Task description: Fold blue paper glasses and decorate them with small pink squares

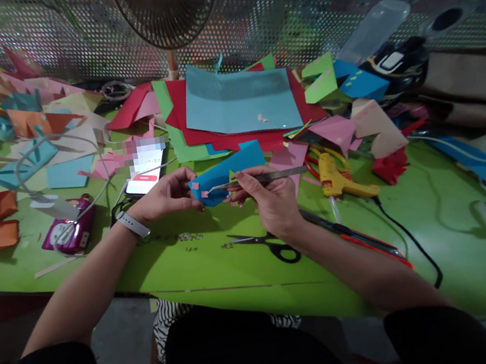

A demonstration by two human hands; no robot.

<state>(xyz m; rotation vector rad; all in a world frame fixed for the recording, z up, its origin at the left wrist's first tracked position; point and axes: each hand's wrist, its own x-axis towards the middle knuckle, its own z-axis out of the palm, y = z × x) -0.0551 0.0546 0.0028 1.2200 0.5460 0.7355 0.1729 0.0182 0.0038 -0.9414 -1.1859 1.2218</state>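
A folded piece of blue paper with small pink squares on it is held above the green table. My left hand pinches its left end between thumb and fingers. In my right hand is a pair of metal tweezers, pointing left. Their tips are at a small pink paper square near the left end of the blue paper; whether they grip it I cannot tell. Some right-hand fingers are behind the blue paper. Below the hands lie black-handled scissors and several tiny pieces.
A yellow glue gun and a long black-and-red tool lie right. A lit phone and a purple device with a white cable are left. Stacked coloured sheets and a fan are behind; folded papers crowd the left.
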